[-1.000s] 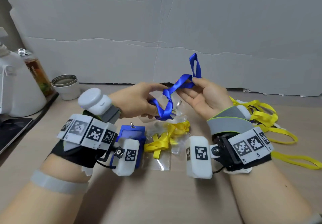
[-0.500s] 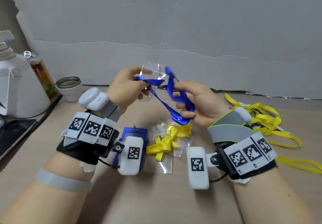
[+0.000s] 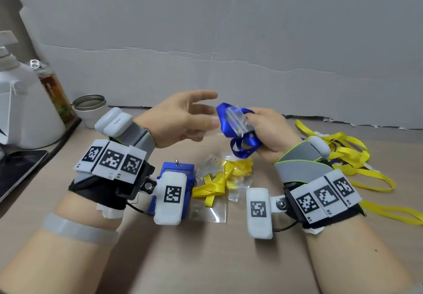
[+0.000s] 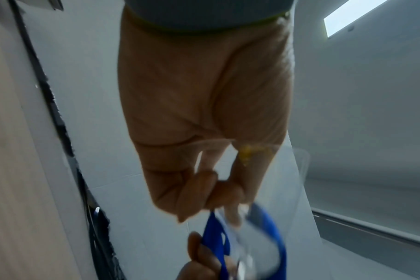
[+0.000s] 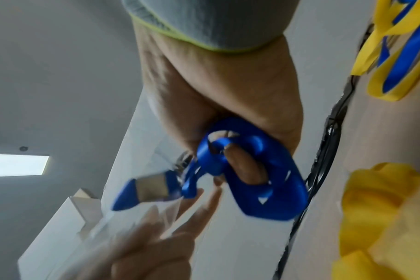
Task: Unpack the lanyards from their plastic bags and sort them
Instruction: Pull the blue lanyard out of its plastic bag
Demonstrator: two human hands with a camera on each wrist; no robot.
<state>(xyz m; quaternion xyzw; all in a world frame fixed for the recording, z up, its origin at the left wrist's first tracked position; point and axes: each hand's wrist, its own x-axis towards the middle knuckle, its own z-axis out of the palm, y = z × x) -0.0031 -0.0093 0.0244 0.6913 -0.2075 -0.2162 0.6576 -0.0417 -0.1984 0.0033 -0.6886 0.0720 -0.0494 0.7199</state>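
Change: since half a second ago the left hand (image 3: 180,119) has let go of the blue lanyard (image 3: 238,131) and its fingers are now spread; the lanyard is gathered into the right hand (image 3: 270,131).
Left hand: spread, holding nothing I can confirm, just beside the lanyard.
Blue lanyard: bunched in loops, raised above the table (image 3: 217,259), between both hands, nearer the right.
Clear bag (image 3: 237,119): pressed against the lanyard; I cannot tell if it still encloses it.
Right hand: fingers curled round the lanyard.
Bags on table: one bagged yellow lanyard (image 3: 219,183) below the hands, unopened.
Yellow pile (image 3: 348,156): loose lanyards at far right, probably the sorted ones.
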